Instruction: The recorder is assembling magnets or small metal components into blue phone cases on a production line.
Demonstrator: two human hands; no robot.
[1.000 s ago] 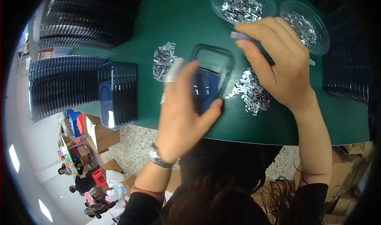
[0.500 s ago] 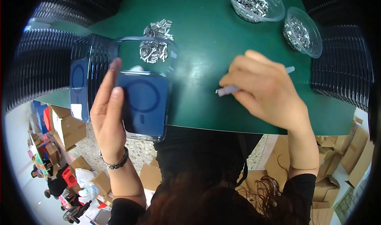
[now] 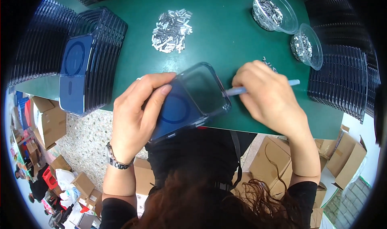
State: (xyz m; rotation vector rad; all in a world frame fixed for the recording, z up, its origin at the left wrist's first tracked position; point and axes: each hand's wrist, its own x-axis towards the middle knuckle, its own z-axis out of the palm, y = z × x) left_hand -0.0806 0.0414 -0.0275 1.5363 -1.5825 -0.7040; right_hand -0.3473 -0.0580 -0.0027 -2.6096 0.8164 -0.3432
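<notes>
My left hand (image 3: pixel 139 108) is closed on a phone case (image 3: pixel 173 110), its thumb on the back and fingers along one long side. The case has a blue lower part with a dark ring and a clear frame at one end, and it is tilted above the table's near edge. In my right hand (image 3: pixel 268 94) is a slim, pale bluish pen-shaped tool (image 3: pixel 238 91). Its tip meets or nearly meets the case's clear end; blur keeps me from telling which. A few small metal pieces (image 3: pixel 269 63) lie just beyond my right knuckles.
A pile of small silvery metal pieces (image 3: pixel 172 30) lies on the green table (image 3: pixel 217 23). Two clear bowls (image 3: pixel 288 23) (image 3: pixel 316 59) at the far right hold more. Rows of phone cases stand at left (image 3: pixel 109 47) and right (image 3: pixel 338 77). Cardboard boxes (image 3: pixel 270 156) lie below.
The case has moved right and turned, bringing its clear end to the tool's tip. My right hand stays about where it was, still holding the tool. The whole view has shifted somewhat.
</notes>
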